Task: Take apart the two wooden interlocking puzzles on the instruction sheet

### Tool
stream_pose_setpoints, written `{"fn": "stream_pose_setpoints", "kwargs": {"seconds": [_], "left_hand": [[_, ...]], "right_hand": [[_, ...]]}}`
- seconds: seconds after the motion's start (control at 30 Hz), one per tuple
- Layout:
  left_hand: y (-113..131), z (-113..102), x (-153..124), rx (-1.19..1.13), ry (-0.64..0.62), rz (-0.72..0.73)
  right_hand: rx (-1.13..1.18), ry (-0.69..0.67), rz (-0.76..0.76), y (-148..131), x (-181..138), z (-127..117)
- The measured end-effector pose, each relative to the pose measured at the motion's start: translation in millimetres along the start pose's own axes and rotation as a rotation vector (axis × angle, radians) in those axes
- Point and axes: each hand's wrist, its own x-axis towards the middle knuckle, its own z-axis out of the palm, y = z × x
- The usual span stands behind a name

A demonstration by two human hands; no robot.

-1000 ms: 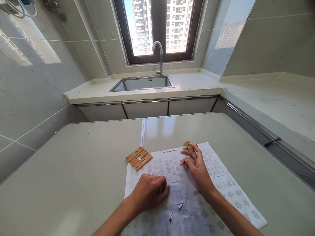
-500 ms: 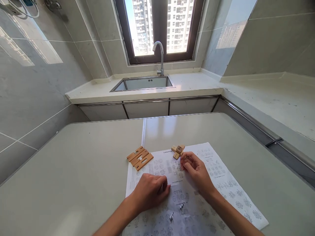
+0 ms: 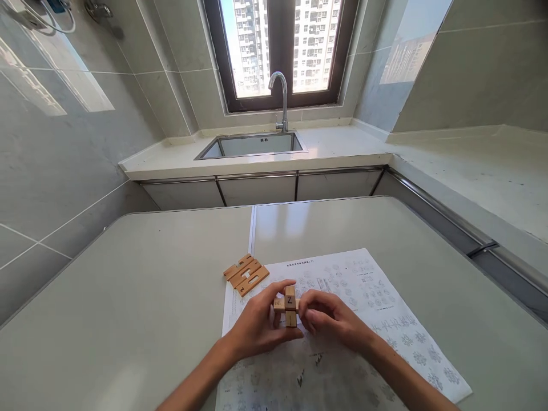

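A dark Z marked the front of the wooden block assembly; marks on the flat wooden pieces and print on the paper sheet were illegibly small

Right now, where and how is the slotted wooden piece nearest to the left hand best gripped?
Probably pinch the slotted wooden piece by its two short ends, from above: it lies flat, and another piece flanks one long side.
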Motion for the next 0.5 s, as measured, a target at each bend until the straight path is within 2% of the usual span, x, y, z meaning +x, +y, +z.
{"fn": "stream_pose_setpoints", "kwargs": {"seconds": [0.17, 0.3, 0.4, 0.5], "left_hand": [[-1, -6, 1, -0.135, 0.033, 0.056], [0, -10, 4, -0.098, 0.04, 0.167], [0, -11, 5, -0.073, 0.029, 0.207], [0, -9, 5, -0.075, 0.031, 0.215]], "right_hand": [[-0.023, 0.032, 0.052, -7, 0, 5], [-0.065, -0.044, 0.144, -12, -1, 4], [-0.252, -0.042, 0.131, -11, -1, 3], [-0.503, 0.092, 0.071, -2, -2, 5]]}}
